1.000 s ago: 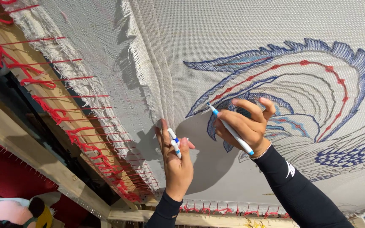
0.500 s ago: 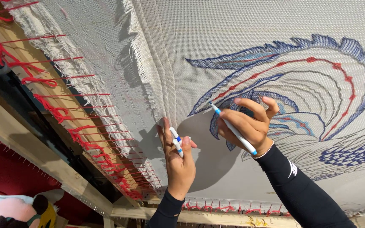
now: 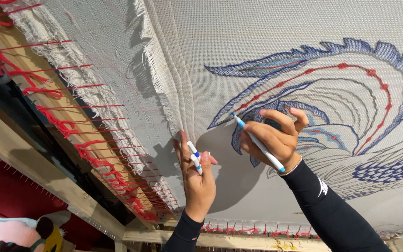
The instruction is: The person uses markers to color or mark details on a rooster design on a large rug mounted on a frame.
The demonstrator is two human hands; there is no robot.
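A white woven cloth (image 3: 267, 37) is stretched on a wooden frame and bears a drawn pattern of blue and red curving lines (image 3: 350, 79). My right hand (image 3: 271, 137) holds a white marker with a blue tip (image 3: 257, 142), its tip touching a blue line of the pattern. My left hand (image 3: 194, 179) presses flat against the cloth to the left of the pattern, with two small white and blue marker caps (image 3: 194, 156) pinched between its fingers. Both arms wear black sleeves.
Red thread (image 3: 61, 123) laces the cloth's frayed edge to a wooden frame beam (image 3: 33, 172) on the left and along the bottom. A loose fringed cloth strip (image 3: 159, 79) hangs down the middle. Pink and colourful soft things (image 3: 15, 233) lie at the bottom left.
The view has shifted slightly; my right hand's marker tip has crept a little along the blue line. My left hand stays pressed in the same spot.
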